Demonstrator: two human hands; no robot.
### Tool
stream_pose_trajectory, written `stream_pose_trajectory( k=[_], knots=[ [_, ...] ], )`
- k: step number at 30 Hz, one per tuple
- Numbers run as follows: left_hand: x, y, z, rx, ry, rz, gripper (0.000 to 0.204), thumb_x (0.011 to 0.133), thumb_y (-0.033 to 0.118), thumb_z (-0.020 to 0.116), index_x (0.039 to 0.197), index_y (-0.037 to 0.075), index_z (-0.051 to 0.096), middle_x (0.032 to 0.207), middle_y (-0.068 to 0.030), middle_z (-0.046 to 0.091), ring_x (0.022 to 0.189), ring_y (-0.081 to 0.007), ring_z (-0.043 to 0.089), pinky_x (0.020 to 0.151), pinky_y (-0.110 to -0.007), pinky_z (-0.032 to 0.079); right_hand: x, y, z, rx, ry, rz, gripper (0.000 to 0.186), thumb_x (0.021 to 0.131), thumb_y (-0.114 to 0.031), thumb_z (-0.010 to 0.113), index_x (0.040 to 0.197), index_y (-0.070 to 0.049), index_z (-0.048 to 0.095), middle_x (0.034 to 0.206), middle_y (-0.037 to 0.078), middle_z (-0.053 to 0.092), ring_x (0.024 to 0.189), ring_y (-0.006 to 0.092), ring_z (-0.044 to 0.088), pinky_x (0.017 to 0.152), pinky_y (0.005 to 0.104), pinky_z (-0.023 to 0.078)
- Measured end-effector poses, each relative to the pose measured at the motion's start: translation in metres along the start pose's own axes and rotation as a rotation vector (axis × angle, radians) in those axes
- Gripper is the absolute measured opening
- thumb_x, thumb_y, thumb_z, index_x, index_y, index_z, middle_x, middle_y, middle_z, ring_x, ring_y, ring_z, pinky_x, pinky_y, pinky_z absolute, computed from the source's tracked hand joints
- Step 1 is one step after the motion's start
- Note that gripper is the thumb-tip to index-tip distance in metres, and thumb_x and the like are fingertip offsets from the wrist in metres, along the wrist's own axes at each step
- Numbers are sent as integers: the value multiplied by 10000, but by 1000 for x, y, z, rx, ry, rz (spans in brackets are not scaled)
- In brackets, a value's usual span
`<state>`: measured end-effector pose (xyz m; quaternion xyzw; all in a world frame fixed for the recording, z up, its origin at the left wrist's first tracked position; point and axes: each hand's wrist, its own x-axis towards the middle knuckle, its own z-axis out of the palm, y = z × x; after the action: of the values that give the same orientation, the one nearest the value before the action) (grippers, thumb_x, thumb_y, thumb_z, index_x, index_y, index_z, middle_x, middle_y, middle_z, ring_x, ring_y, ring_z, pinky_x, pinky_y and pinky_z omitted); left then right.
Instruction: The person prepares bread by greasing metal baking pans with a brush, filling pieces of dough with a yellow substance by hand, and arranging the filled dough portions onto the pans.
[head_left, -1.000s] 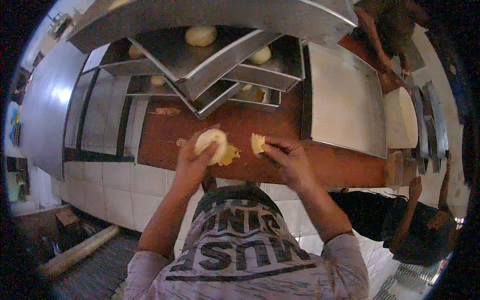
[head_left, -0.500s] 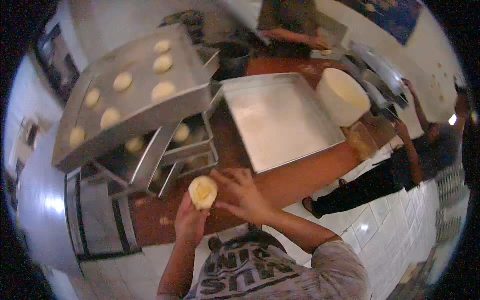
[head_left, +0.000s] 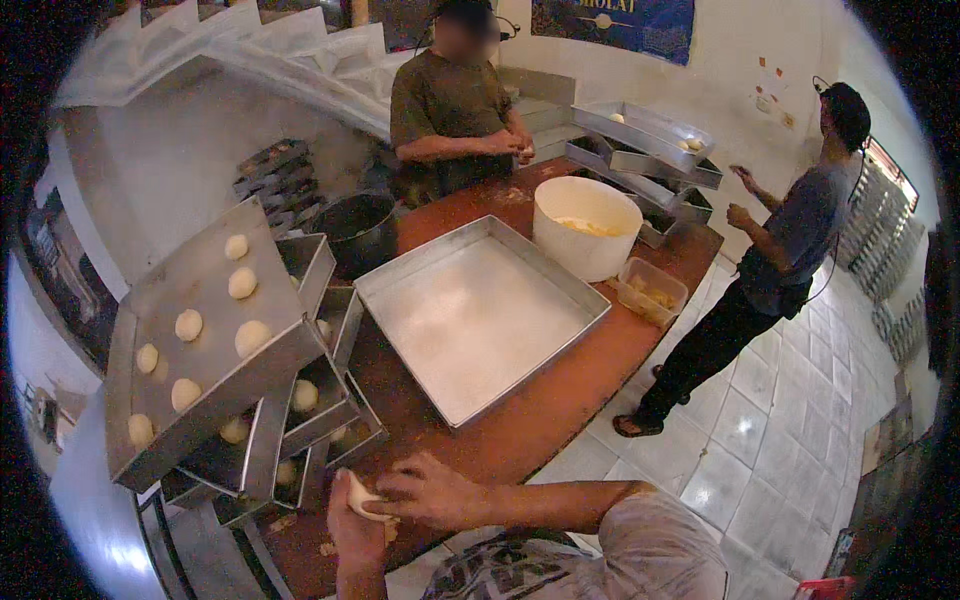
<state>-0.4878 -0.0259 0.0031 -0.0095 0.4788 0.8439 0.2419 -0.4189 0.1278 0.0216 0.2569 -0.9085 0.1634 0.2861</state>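
Note:
A pale piece of dough (head_left: 366, 498) rests in my left hand (head_left: 357, 540), whose fingers cup it from below and the side. My right hand (head_left: 435, 492) reaches in from the right, its fingertips pressed on the dough's edge. The dough looks folded over, and no filling shows on it now. Both hands are above the near end of the red-brown table, close to a stack of metal trays (head_left: 215, 420). Round dough balls (head_left: 242, 283) sit spaced out on the top tray, and others show in the trays beneath.
A large flour-dusted metal tray (head_left: 480, 320) lies mid-table. Beyond it stand a white bucket (head_left: 587, 225) with yellow filling and a clear plastic tub (head_left: 652, 292). More trays (head_left: 645, 140) are stacked far right. One person (head_left: 450, 120) works across the table; another (head_left: 770, 250) stands at right.
The dough lay opened with yellow filling facing up; now it is folded, and my right fingers have come onto it. My view has tilted up, showing more of the room.

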Motion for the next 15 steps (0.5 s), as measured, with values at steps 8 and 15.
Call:
stream_pose_trajectory(
  k=[8, 15],
  knots=[
    [-37, -3, 19, 883, -108, 417, 413, 941, 369, 364, 1065, -5, 486, 864, -72, 557, 726, -128, 535, 618, -264, 445, 1, 21, 12, 1053, 89, 616, 228, 741, -134, 646, 968, -113, 621, 1029, 58, 513, 1019, 284, 419, 832, 392, 386],
    [-46, 17, 17, 88, 72, -107, 313, 888, 347, 453, 992, 57, 506, 853, -73, 560, 744, -180, 580, 625, -335, 509, 1, -8, -5, 167, 27, 54, 226, 731, -208, 663, 942, -140, 623, 1098, 113, 506, 1070, 309, 410, 898, 428, 356]
  ],
)
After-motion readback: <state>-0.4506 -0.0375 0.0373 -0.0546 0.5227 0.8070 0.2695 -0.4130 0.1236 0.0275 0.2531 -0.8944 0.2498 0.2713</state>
